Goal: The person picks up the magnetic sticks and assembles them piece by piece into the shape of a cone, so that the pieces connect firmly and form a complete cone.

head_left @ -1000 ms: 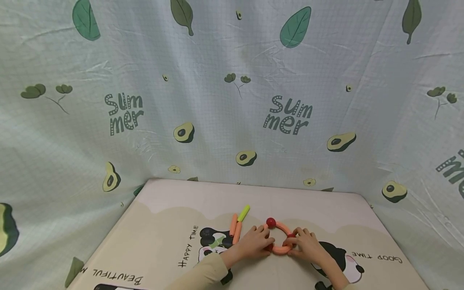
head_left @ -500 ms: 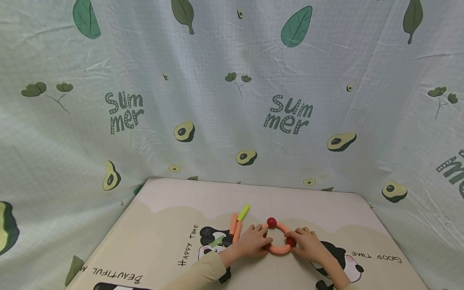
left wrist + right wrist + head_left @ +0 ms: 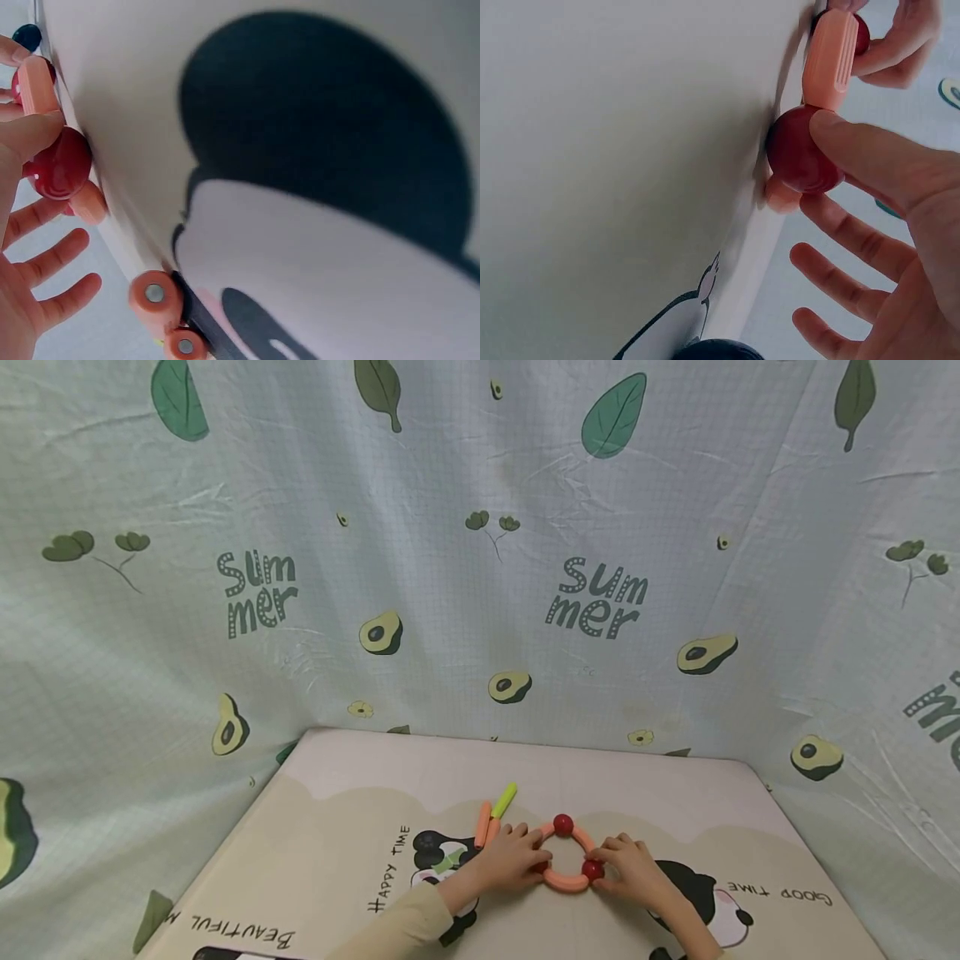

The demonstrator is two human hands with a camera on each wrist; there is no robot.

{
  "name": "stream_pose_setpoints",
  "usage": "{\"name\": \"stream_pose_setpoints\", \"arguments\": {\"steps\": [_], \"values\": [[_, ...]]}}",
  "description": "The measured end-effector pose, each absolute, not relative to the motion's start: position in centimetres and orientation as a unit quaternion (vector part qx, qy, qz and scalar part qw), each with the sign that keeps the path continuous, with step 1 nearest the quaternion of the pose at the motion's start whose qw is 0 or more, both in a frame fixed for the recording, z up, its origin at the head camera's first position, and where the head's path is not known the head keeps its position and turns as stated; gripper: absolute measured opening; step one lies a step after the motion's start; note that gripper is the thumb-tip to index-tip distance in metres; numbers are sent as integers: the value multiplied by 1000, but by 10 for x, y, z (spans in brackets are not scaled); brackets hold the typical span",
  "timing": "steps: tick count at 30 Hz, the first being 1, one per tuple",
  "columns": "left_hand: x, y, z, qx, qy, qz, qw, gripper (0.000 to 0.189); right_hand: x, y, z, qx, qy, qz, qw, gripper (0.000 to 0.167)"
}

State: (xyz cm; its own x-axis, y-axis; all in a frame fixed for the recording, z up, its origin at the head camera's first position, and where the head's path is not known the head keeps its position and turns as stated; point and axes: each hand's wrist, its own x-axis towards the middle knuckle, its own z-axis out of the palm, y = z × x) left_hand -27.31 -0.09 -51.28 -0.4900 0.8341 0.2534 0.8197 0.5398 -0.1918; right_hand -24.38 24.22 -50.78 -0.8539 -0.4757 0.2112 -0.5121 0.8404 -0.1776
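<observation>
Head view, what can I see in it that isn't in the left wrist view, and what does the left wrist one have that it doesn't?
Only the head view shows the "summer" words and printed avocados, and the round shape of the ring.

Only the left wrist view shows silver circles in the ends of two loose peach sticks.

Both show those sticks, a panda print, and the left hand holding a red ball.
</observation>
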Motion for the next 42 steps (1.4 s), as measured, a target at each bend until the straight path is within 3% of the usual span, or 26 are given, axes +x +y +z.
{"name": "stream_pose_setpoints", "arguments": {"steps": [14,21,37,42], "values": [[-272,-5,-512,-488,-860,12,153,30,-243,240,-508,263,-954,121,75,30],[-274,-10,-513,-491,-857,9,157,25,-243,241,-507,259,-954,128,72,28],[-288,-27,-512,-454,-847,22,274,15,-245,242,-501,262,-953,144,45,28],[-299,-35,-515,-424,-862,-1,278,14,-246,242,-499,266,-952,145,44,27]]}}
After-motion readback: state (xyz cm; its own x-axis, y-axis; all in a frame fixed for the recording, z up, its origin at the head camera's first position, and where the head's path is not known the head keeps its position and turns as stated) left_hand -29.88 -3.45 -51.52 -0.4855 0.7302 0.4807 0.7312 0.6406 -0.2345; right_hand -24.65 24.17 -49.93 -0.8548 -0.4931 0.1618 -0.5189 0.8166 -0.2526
